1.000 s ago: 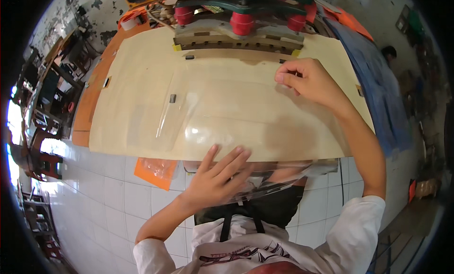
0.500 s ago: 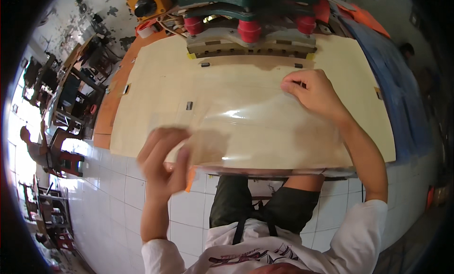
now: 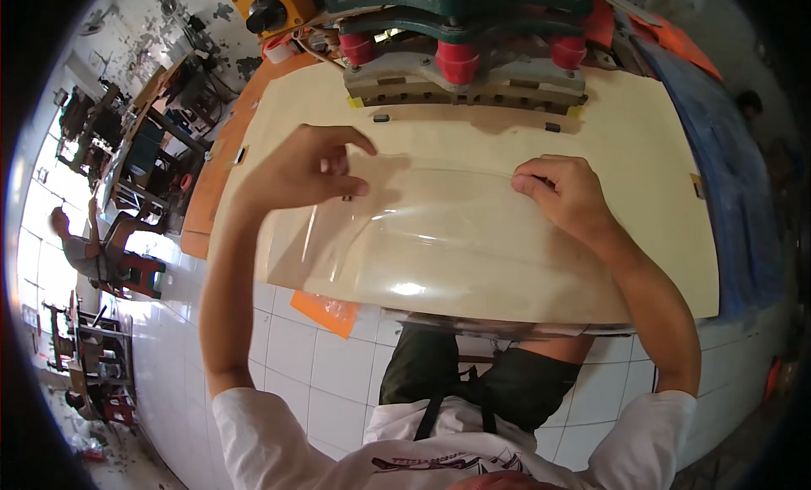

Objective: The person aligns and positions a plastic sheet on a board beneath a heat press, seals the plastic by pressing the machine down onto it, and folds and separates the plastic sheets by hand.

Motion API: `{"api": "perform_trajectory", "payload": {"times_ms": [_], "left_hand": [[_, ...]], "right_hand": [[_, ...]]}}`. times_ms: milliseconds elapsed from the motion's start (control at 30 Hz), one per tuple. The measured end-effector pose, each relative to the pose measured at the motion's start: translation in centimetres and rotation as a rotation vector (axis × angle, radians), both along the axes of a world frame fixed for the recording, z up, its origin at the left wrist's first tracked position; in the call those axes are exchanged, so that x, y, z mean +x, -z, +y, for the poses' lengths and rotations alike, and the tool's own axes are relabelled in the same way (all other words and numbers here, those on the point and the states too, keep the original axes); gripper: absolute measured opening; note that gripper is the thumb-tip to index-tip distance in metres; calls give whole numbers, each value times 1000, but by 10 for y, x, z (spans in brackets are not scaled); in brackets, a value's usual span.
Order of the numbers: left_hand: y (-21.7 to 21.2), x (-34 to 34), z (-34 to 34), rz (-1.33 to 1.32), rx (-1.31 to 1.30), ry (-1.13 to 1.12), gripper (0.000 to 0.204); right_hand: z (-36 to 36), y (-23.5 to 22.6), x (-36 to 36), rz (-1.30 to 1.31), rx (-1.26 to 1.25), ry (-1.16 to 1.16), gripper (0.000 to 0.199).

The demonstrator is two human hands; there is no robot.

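A clear, glossy plastic sheet (image 3: 456,245) lies bowed over the cream board (image 3: 296,97) in front of me, its near part reaching the board's front edge. At the sheet's far right edge, my right hand (image 3: 564,193) is closed, pinching the sheet between thumb and fingers. My left hand (image 3: 308,171) hovers by the sheet's far left part, thumb and forefinger spread apart with a gap between them. Behind the hand, part of the sheet's left side is hidden. Small dark stop blocks (image 3: 552,127) sit on the board beyond the sheet.
A green press (image 3: 456,25) with red cylinders stands at the board's far side. A yellow control box (image 3: 269,10) is at its left. Blue sheeting (image 3: 718,160) drapes at the right. An orange piece (image 3: 325,313) shows below the front edge. Someone sits far left (image 3: 84,245).
My left hand has moved from the board's near left edge up to the sheet's far left. The right hand keeps its pinch and sits slightly nearer; the view has shifted a little.
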State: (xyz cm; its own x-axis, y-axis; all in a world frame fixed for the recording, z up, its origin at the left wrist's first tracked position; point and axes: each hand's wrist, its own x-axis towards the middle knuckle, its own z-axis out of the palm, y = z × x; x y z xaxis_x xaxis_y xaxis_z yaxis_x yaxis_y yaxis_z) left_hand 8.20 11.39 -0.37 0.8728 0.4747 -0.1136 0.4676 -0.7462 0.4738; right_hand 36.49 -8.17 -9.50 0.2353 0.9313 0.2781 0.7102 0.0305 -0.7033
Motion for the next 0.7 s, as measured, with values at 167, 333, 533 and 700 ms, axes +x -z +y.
{"api": "perform_trajectory", "payload": {"times_ms": [167,333,533,700], "left_hand": [[-14,-60,31,-74,-105,18,35],[-37,-111,40,156,-36,-90,26],[-32,-175,66,240,5,-215,12],[-22,-218,89,-37,-113,-424,8]], "right_hand": [[3,0,4,39,-25,5,19],[6,1,7,17,-52,3,18],[15,-1,14,-61,-162,40,19],[33,-6,18,-26,-195,-30,20]]}}
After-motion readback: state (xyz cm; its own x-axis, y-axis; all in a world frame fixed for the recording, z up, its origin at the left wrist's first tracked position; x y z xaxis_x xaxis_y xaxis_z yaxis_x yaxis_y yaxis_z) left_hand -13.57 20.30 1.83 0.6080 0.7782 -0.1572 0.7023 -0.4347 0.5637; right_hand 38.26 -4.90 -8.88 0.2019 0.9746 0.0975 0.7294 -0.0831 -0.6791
